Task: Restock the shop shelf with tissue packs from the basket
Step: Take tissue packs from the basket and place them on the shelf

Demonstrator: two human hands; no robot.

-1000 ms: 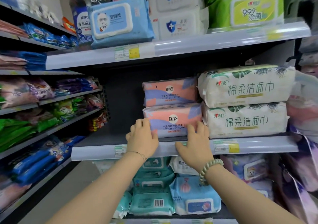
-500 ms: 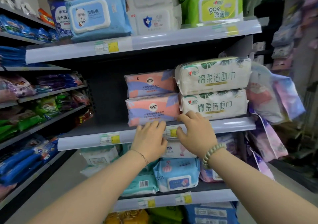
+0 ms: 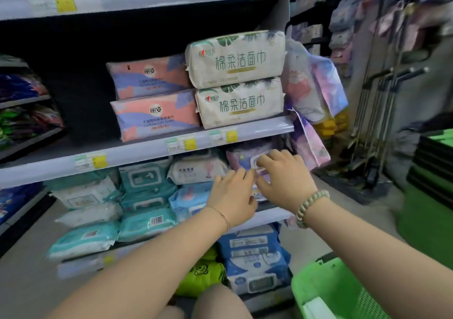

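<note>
1. Pink-and-lilac tissue packs (image 3: 157,115) sit stacked on the middle shelf (image 3: 147,150), at about 11 o'clock from the hands, with nothing touching them now.
2. Both hands have dropped from that shelf's edge; the view has swung right and down.
3. Left hand (image 3: 232,197) and right hand (image 3: 285,179) hang empty, fingers loosely spread, in front of the lower-shelf wipes (image 3: 245,159).
4. Green basket (image 3: 326,289) shows at 5 o'clock; its contents are barely visible.
5. Judgement: that stack looks done, and a reach to the basket is next.
</note>
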